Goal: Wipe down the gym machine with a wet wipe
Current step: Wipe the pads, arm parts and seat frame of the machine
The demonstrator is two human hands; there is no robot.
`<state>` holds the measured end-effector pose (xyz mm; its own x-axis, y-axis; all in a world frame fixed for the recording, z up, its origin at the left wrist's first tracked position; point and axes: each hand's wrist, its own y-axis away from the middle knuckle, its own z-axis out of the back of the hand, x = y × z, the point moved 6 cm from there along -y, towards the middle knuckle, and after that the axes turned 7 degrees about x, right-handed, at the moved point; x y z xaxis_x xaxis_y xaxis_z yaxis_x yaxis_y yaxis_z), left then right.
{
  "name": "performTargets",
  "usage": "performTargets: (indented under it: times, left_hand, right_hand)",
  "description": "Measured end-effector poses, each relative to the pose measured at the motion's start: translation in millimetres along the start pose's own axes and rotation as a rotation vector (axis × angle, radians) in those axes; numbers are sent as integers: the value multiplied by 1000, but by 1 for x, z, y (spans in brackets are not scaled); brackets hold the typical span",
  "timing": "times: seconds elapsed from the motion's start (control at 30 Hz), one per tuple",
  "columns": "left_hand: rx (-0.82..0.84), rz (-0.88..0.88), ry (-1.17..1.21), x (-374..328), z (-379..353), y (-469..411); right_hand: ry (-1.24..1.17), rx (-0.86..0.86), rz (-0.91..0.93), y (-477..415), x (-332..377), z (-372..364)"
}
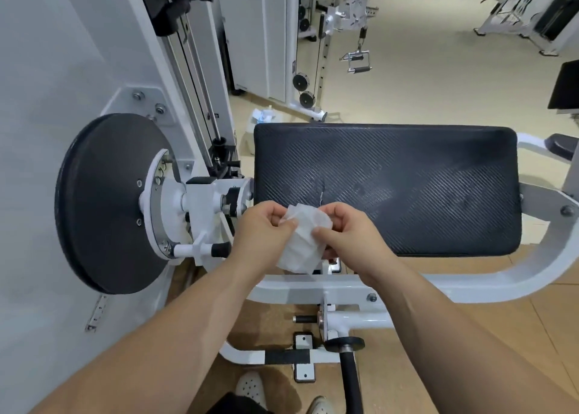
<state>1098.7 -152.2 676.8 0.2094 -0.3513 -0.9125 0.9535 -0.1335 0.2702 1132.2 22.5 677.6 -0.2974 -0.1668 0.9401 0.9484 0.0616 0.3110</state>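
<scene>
The wet wipe [303, 245] is being pinched over the black pad's [407, 178] 8 o'clock edge, with left hand [261, 235] fingers clamped on its 10 o'clock side and right hand [352, 236] fingers at 3 o'clock.

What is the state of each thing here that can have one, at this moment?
wipe: bunched, not spread, held in both hands.
left hand: pinches the wipe.
right hand: pinches the wipe.
pad: pale smears on its surface.
handle: hangs free on its cable.
</scene>
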Motion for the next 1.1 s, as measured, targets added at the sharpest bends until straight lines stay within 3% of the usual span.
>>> performTargets:
  times: [0.23, 0.43, 0.5, 0.6, 0.7, 0.8, 0.87, 0.93, 1.03, 1.1]
  left_hand:
    - [-13, -58, -157, 13, -10, -59]
    - [-129, -22, -230, 10, -15, -85]
    - [-152, -33, -362, 8, -15, -88]
    - [-153, -104, -686, 7, -26, -83]
    - [-35, -101, -909, 16, -41, -81]
    - [38, -59, -1013, 32, -45, -86]
    - [50, -66, -1010, 40, -45, -86]
    - [49, -85, -993, 44, -44, -85]
    - [18, -152, -992, 47, -40, -86]
    - [22, -185, -982, 53, -39, -87]
  right_hand:
    - [309, -260, 7, -58, -2, 23]
    - [484, -207, 130, -120, 13, 35]
    - [547, -149, 174, -140, 18, 36]
    - [845, -94, 277, -162, 21, 38]
    - [1121, -206, 521, -166, 23, 42]
    - [1355, -316, 653, -159, 20, 43]
    - [1404, -259, 774, -149, 13, 35]
    - [1421, -91, 848, -140, 0, 21]
    - [1586, 194, 690, -144, -27, 11]
    - [1645, 270, 584, -155, -35, 15]
